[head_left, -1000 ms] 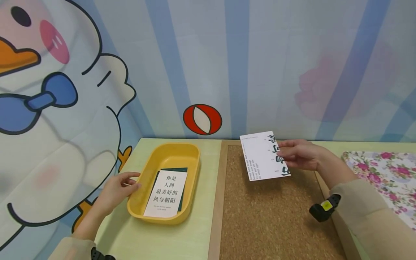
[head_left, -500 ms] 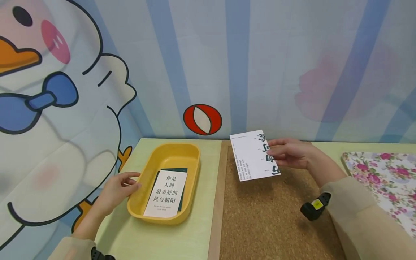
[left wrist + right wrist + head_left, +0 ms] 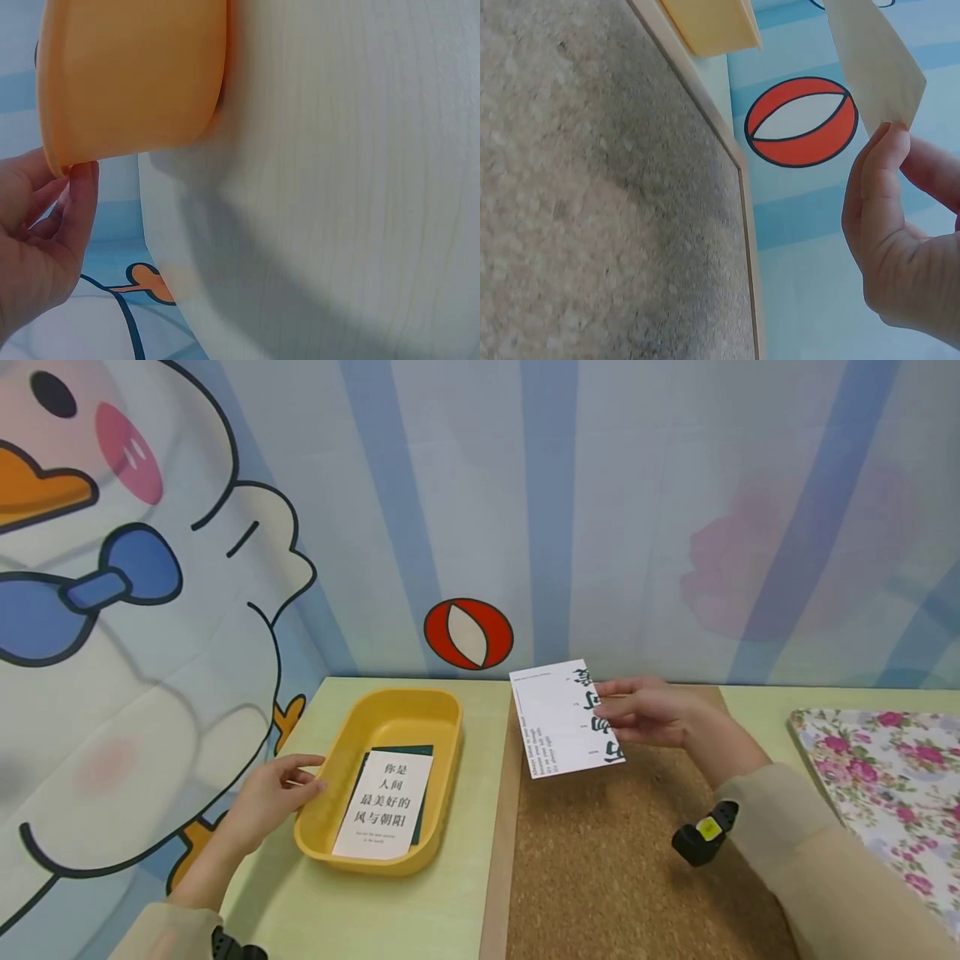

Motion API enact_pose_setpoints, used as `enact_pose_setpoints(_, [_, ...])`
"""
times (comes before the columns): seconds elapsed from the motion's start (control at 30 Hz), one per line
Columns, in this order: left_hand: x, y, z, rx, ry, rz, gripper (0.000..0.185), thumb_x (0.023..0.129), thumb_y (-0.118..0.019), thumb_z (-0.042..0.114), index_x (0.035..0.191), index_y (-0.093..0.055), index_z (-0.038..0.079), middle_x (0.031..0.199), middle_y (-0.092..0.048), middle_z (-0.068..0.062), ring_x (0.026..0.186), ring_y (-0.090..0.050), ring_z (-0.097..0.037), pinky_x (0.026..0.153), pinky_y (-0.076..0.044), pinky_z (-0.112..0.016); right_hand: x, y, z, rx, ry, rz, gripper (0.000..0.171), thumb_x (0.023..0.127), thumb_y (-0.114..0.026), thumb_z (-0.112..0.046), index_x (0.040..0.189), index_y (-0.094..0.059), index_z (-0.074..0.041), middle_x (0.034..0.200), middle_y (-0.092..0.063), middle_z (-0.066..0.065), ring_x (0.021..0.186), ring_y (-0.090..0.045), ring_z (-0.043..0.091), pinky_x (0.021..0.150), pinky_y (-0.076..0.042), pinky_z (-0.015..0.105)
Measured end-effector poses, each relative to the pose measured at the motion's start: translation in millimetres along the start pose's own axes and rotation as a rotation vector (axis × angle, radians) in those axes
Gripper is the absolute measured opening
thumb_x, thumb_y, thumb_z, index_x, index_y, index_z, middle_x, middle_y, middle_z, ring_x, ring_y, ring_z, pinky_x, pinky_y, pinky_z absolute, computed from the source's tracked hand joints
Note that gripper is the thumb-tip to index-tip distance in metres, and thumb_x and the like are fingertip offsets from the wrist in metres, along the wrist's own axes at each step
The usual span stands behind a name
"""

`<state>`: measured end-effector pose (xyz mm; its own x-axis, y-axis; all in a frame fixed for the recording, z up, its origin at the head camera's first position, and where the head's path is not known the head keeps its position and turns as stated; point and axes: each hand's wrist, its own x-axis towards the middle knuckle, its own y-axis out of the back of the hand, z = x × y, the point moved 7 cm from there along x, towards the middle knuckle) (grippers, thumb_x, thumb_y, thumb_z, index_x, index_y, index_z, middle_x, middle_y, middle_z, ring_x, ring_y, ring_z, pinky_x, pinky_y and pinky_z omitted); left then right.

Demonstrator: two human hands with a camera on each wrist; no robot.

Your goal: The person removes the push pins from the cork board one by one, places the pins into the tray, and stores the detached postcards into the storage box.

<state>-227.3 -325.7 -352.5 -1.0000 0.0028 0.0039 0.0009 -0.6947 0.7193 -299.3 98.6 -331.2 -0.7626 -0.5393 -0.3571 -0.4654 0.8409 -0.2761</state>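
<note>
Pinching a white card (image 3: 566, 719) by its right edge, the right hand (image 3: 647, 712) holds it in the air at centre frame of the head view, over the left edge of the cork board (image 3: 622, 860). The card reaches leftward from the fingers (image 3: 877, 176), thumb on top, its long axis running up and down the frame with a slight tilt. Left of it and lower sits the yellow tray (image 3: 352, 739), apart from the card, with a strip of table between them. The right hand is the nearer one to the card. The left hand (image 3: 266, 793) rests against the tray's left rim, fingers loosely curled with the tips touching the rim. Inside the tray lies a white printed card (image 3: 384, 804) over a dark green one (image 3: 405, 752). Everything stands on a pale green table (image 3: 360, 910); a floral cloth (image 3: 888, 777) lies at right, and a cartoon duck backdrop with blue stripes and a red ball (image 3: 468, 634) fills the upper frame.
</note>
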Motion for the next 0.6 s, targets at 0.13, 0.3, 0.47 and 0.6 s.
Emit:
enact_pose_setpoints(0.13, [0.5, -0.4, 1.0, -0.001, -0.007, 0.004, 0.043, 0.088, -0.064, 0.013, 0.125, -0.053, -0.006, 0.091, -0.060, -0.012, 0.076, -0.056, -0.019, 0.061, -0.051, -0.027, 5, -6, -2, 0.008, 0.008, -0.017, 0.059, 0.092, -0.047, 0.008, 0.142, -0.016, 0.009, 0.093, -0.065, 0.006, 0.083, -0.065, 0.015, 0.073, -0.053, 0.025])
enact_pose_setpoints(0.3, [0.3, -0.1, 0.7, -0.008, -0.009, 0.004, 0.043, 0.089, -0.064, 0.013, 0.125, -0.053, -0.006, 0.091, -0.060, -0.012, 0.076, -0.056, -0.019, 0.059, -0.050, -0.024, 11, -14, -3, 0.006, 0.020, -0.030, 0.059, 0.092, -0.046, 0.008, 0.142, -0.015, 0.010, 0.091, -0.064, 0.005, 0.080, -0.064, 0.013, 0.072, -0.052, 0.024])
enact_pose_setpoints(0.47, [0.3, -0.2, -0.3, -0.007, -0.005, 0.006, 0.043, 0.089, -0.064, 0.014, 0.125, -0.053, -0.006, 0.091, -0.061, -0.012, 0.076, -0.056, -0.019, 0.059, -0.050, -0.024, 16, -21, -2, -0.010, 0.017, -0.027, 0.059, 0.092, -0.044, 0.008, 0.143, -0.014, 0.010, 0.087, -0.062, 0.004, 0.073, -0.062, 0.009, 0.067, -0.052, 0.020])
enact_pose_setpoints(0.6, [0.5, -0.5, -0.6, -0.005, -0.006, 0.007, 0.042, 0.089, -0.064, 0.013, 0.125, -0.053, -0.006, 0.091, -0.060, -0.012, 0.075, -0.056, -0.019, 0.060, -0.050, -0.024, 20, -27, 0, 0.018, 0.013, -0.027, 0.057, 0.091, -0.046, 0.009, 0.142, -0.019, 0.010, 0.089, -0.066, 0.006, 0.078, -0.065, 0.014, 0.069, -0.053, 0.024])
